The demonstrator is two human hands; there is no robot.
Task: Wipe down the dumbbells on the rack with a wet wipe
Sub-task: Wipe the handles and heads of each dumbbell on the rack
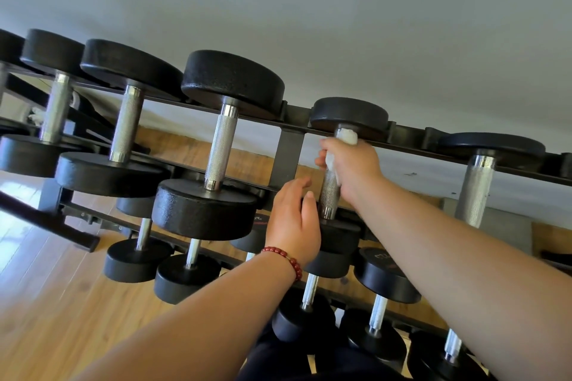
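Being gripped by the right hand (353, 164) is the knurled steel handle of a small dumbbell (329, 192) lying on the upper tier of the rack (291, 145). A white wet wipe (346, 134) is being pinned between the palm and the metal. The fingers are being curled round the far end of the handle, just under the far black head. The wipe is bulging out above the fist and beside the thumb.

The left hand (294, 219) is being laid against the near head of the same dumbbell, its fingers loosely extended and gripping nothing, the thumb lying close to the handle. A bracelet (286, 260) of red beads is being worn on that wrist.

On the same tier, 3 larger dumbbells (221, 139) are being carried to the left of the wiped one, and 1 more, a right-side dumbbell (476, 189), is being carried to its right. Smaller dumbbells (379, 309) are being carried on the lower tier, beneath both forearms. The rack is being backed by a pale wall (309, 25) and is standing on a wooden floor (46, 303).
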